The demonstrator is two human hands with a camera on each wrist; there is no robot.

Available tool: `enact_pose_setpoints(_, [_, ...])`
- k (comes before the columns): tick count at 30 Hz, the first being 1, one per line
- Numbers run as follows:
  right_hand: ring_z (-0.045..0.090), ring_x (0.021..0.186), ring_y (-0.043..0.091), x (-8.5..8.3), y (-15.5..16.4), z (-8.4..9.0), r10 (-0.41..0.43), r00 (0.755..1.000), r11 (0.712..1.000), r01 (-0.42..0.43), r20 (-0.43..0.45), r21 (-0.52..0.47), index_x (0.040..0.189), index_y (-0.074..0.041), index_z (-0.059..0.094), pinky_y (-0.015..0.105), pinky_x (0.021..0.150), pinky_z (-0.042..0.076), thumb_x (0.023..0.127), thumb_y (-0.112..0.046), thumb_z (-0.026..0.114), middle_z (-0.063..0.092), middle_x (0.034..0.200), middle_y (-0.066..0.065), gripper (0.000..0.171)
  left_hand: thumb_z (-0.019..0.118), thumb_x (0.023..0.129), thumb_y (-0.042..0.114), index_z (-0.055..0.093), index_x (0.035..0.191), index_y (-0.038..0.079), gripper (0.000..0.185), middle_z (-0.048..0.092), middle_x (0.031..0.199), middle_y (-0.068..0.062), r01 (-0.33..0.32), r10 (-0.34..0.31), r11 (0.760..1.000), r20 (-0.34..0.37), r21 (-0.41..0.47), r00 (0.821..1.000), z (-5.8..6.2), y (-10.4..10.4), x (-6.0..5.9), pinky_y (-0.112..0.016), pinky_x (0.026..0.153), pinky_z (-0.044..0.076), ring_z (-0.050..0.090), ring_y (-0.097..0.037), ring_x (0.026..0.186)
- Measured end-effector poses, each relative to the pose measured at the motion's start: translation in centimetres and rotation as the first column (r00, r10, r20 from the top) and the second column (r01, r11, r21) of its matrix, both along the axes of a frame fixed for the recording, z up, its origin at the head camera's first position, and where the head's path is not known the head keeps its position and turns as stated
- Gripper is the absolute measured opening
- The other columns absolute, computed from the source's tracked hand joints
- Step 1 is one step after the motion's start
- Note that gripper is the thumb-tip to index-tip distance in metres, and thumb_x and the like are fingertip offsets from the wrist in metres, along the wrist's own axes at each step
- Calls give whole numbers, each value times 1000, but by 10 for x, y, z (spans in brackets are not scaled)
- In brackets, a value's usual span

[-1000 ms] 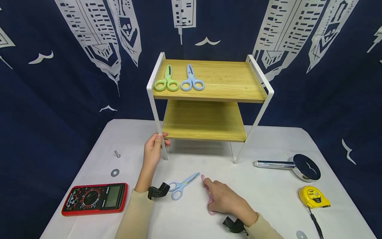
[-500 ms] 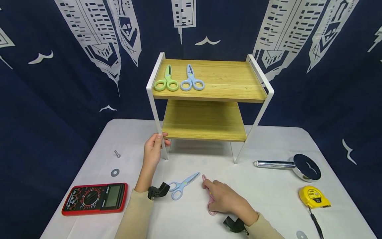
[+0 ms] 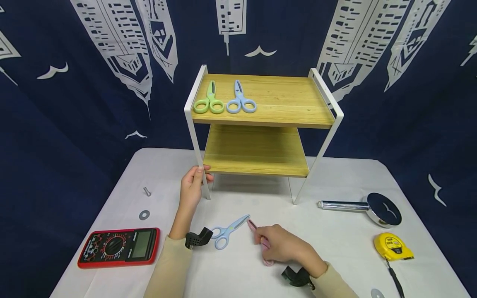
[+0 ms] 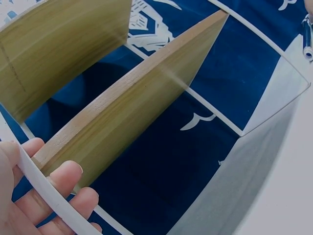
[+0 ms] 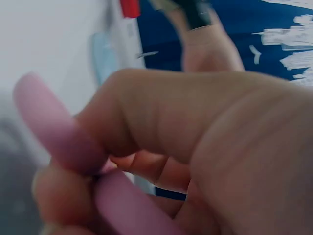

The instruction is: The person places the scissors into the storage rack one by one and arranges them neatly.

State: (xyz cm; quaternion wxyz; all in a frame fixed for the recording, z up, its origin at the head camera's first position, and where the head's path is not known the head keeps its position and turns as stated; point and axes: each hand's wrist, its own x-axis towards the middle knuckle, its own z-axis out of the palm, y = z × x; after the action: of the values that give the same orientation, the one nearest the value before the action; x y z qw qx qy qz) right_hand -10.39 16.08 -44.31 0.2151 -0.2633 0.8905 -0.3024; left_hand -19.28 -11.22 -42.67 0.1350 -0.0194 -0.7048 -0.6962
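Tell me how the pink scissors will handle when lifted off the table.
The pink scissors look like small plastic ones, so probably light and stiff. The right hand curls round the handle loops, likely a secure grip. The blades may swing open at the pivot.

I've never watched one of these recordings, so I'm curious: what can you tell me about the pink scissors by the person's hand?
The pink scissors are small, plastic-looking, with smooth rounded loop handles. The right hand grips them around the handles, fingers curled over the loops, so only the closed tip and part of one loop show. The tip points up and away toward the blue scissors lying beside them on the white table.
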Motion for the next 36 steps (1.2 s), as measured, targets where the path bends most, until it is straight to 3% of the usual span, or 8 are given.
enact_pose_setpoints(5, [40,60,-2,-3,2,25,34,999,991,-38,-36,-130,92,-8,66,17,54,35,74,6,69,47,71,-10,23,44,110,21,65,114,-6,34,68,73,19,-1,1,1000,-5,6,1000,-1,-1,-1,-25,80,45,67,-1,77])
enact_pose_setpoints(10, [42,60,-3,-8,8,69,2,984,938,-64,-178,-341,91,-10,71,16,52,37,84,5,69,54,72,-8,17,44,110,20,66,113,-6,34,69,73,16,-2,3,1000,-6,14,1000,-3,0,-1,-26,79,44,67,-2,76])
enact_pose_setpoints(13, [48,63,0,-14,10,104,-47,949,900,-96,-313,-426,94,-9,73,19,53,42,87,5,71,62,77,-3,16,44,110,20,66,113,-6,33,69,74,15,-3,3,1000,-13,5,1000,-4,1,-1,-25,78,44,67,-1,76])
enact_pose_setpoints(17, [52,65,5,-24,11,154,-131,878,877,-114,-460,-467,100,-5,74,20,54,44,86,7,74,68,83,1,19,44,110,19,66,113,-6,34,70,74,14,-12,12,1000,-28,-10,1000,-3,1,-2,-24,77,45,67,-1,74])
enact_pose_setpoints(22, [51,67,9,-38,8,209,-270,818,870,-19,-509,-492,104,1,73,18,57,42,85,8,76,67,87,4,21,44,110,18,66,112,-7,33,71,75,8,-14,14,1000,-46,-6,999,-2,0,-3,-23,75,43,66,-2,74])
enact_pose_setpoints(27, [49,73,13,-66,2,247,-384,767,877,130,-513,-463,112,0,72,16,61,38,90,-4,75,65,95,9,22,43,110,18,66,113,-7,34,70,74,10,-17,16,1000,-50,-9,999,-2,0,-4,-24,75,43,65,-2,74])
enact_pose_setpoints(32, [48,79,18,-104,-3,263,-435,736,888,254,-519,-383,118,-4,71,19,66,37,93,-10,67,65,103,13,26,43,110,18,66,112,-7,34,70,74,10,-16,16,1000,-45,-2,999,-3,0,-4,-24,77,45,65,-2,75])
enact_pose_setpoints(36, [52,89,23,-130,-7,264,-431,736,901,319,-522,-295,125,-8,69,26,75,37,96,-16,60,67,112,14,31,43,110,18,65,112,-8,34,70,74,12,-16,16,1000,-42,0,999,-4,1,-4,-23,77,46,66,-1,75])
